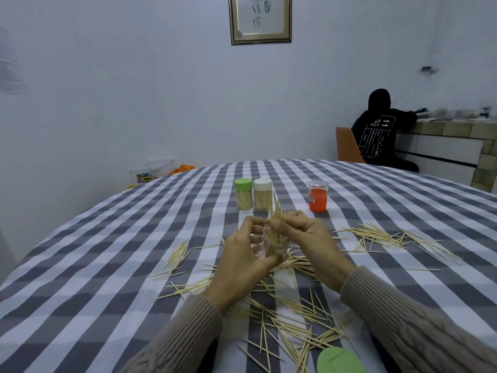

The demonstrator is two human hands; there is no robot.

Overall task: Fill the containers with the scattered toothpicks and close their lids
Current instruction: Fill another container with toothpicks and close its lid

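Note:
My left hand (239, 262) grips a clear lidless container (271, 249) just above the table. My right hand (304, 238) pinches a bundle of toothpicks (277, 219) whose lower ends stand inside that container. Loose toothpicks (290, 316) lie scattered on the cloth under and around both hands, with another spread (382, 235) to the right. Further back stand two filled, closed containers side by side, one with a green lid (243, 194) and one with a white lid (263, 194). A loose green lid (339, 361) lies at the near edge.
A clear jar with an orange insert (318, 196) stands behind my right hand. The grey and white checked tablecloth (107, 251) covers a round table. A person in black (382, 130) sits at the far right by a counter. A plastic box (152, 170) sits past the table's far left edge.

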